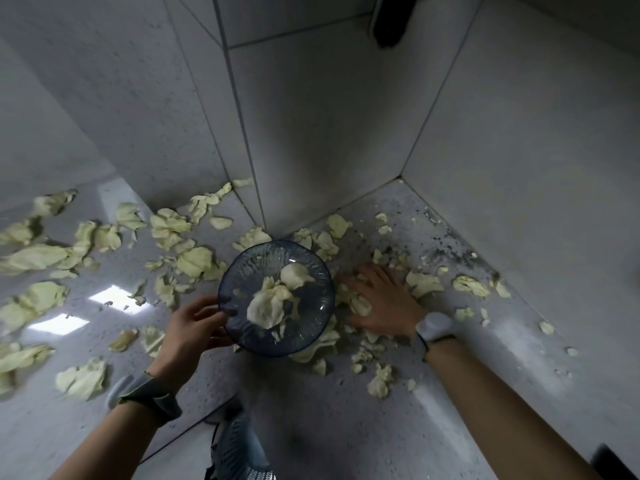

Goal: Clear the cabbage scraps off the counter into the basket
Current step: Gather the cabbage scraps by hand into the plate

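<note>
Pale green cabbage scraps lie scattered over the grey speckled counter, thickest at the left and in the corner. My left hand grips the left rim of a blue glass plate, held above the counter with a few scraps on it. My right hand lies flat, fingers spread, on scraps just right of the plate. The light blue perforated basket shows below the counter's front edge at bottom centre.
Grey tiled walls meet in a corner directly behind the plate. Dark crumbs speckle the counter along the right wall. A dark object hangs on the wall at the top. Both wrists carry watches.
</note>
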A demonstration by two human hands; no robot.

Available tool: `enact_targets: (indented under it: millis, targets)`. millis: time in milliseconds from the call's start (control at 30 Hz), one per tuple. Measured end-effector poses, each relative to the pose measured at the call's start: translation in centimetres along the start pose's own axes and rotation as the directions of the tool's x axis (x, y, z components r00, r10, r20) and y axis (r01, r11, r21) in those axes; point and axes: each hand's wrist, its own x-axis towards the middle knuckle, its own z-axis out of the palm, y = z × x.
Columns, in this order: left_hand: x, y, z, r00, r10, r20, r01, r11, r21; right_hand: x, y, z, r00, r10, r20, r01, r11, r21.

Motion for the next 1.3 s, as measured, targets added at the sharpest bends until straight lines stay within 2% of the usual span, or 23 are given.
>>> enact_targets:
  millis: [167,300,400,500,600,667,733,767,800,833,900,933,1000,1067,1133,1167,1200,1233,1300]
  targets:
    - [-1.2,-0.4,-0.6,1.0,0.004,-0.015,-0.004,1.0,-0.02,-2.8,-2.1,1.6,0.994,0.011,-0.105,-0.02,0.997,-0.08]
    - [-2.4,-0.9,-1.0,0.999,0.019,-0.039,-0.02,1.0,-0.014,-4.4,-4.1,2.7,0.951,0.029,-0.308,-0.066,0.992,-0.11]
    - [-3.4,-1.3,-1.3,0.999,0.024,-0.047,-0.024,1.0,0.001,-4.8,-5.2,2.8,0.94,0.031,-0.339,-0.073,0.991,-0.111]
    - [-4.4,-1.8,-1.9,0.998,0.033,-0.054,-0.033,0.999,0.012,-4.8,-6.1,2.4,0.938,0.08,-0.337,-0.095,0.995,-0.028]
    - [-5.1,-2.4,-2.8,0.996,0.026,-0.081,-0.028,1.0,-0.015,-4.7,-6.6,1.7,0.901,0.288,-0.325,-0.222,0.949,0.226]
    - [-5.6,-2.9,-3.4,0.995,0.008,-0.104,-0.012,0.999,-0.039,-4.5,-6.9,1.0,0.824,0.491,-0.283,-0.317,0.814,0.487]
    - [-5.9,-3.3,-3.6,0.993,-0.008,-0.12,0.001,0.998,-0.059,-4.2,-6.9,0.0,0.719,0.643,-0.263,-0.312,0.637,0.705]
    - [-6.2,-3.5,-3.9,0.992,-0.01,-0.124,0.001,0.998,-0.068,-4.0,-7.4,-0.7,0.674,0.703,-0.226,-0.275,0.523,0.807]
    - [-6.2,-3.7,-3.7,0.992,-0.015,-0.127,0.005,0.997,-0.078,-3.8,-7.5,-1.4,0.633,0.76,-0.146,-0.228,0.364,0.903]
    - [-6.4,-3.8,-3.7,0.991,-0.022,-0.132,0.01,0.996,-0.093,-3.6,-8.2,-2.1,0.61,0.792,-0.026,-0.169,0.162,0.972]
    - [-6.8,-4.0,-3.5,0.99,-0.034,-0.14,0.018,0.993,-0.117,-3.4,-9.4,-2.9,0.66,0.709,0.249,-0.078,-0.265,0.961]
    - [-7.0,-4.0,-3.5,0.989,-0.04,-0.144,0.022,0.992,-0.123,-3.3,-10.5,-3.2,0.706,0.633,0.319,-0.055,-0.4,0.915]
    - [-7.3,-3.9,-3.3,0.989,-0.049,-0.139,0.032,0.992,-0.124,-2.8,-12.7,-3.8,0.777,0.518,0.359,-0.003,-0.567,0.823]
    - [-7.7,-3.8,-3.3,0.991,-0.052,-0.127,0.035,0.991,-0.132,-2.2,-16.1,-4.6,0.827,0.432,0.359,0.038,-0.68,0.732]
    - [-8.1,-3.6,-3.3,0.993,-0.052,-0.108,0.036,0.989,-0.147,-1.5,-19.5,-5.4,0.872,0.369,0.322,0.029,-0.694,0.719]
    - [-8.3,-3.5,-3.1,0.994,-0.052,-0.093,0.037,0.987,-0.153,-1.1,-20.9,-5.5,0.882,0.374,0.288,0.026,-0.647,0.762]
    - [-8.5,-3.4,-3.1,0.996,-0.048,-0.078,0.036,0.986,-0.16,-0.8,-22.3,-5.5,0.88,0.41,0.238,0.028,-0.546,0.837]
    - [-8.5,-3.3,-2.7,0.997,-0.047,-0.068,0.035,0.985,-0.166,-0.7,-23.4,-5.3,0.87,0.467,0.159,0.046,-0.398,0.916]
    - [-8.5,-3.1,-2.7,0.997,-0.043,-0.06,0.032,0.984,-0.175,-0.7,-25.6,-4.9,0.859,0.504,-0.09,0.109,-0.009,0.994]
